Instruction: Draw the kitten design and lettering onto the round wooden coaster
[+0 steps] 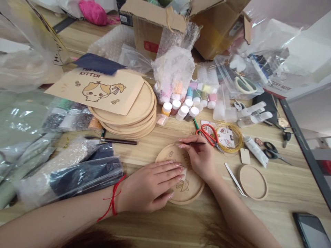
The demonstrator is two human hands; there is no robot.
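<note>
A round wooden plate with a raised rim lies on the table, drawn with brown outlines that my hands partly cover. My left hand rests flat across it, fingers stretched out. By those fingertips is a small whitish piece; the fingers hide part of it. My right hand is closed around a slim dark paintbrush, held nearly level over the plate's far edge. Its tip points left and is too small to make out.
Stacked wooden plates stand at the back left under a kitten-printed sheet. Behind are paint bottles and a cardboard box. Red-handled pliers, gold wire, a small round tray and a phone lie rightward.
</note>
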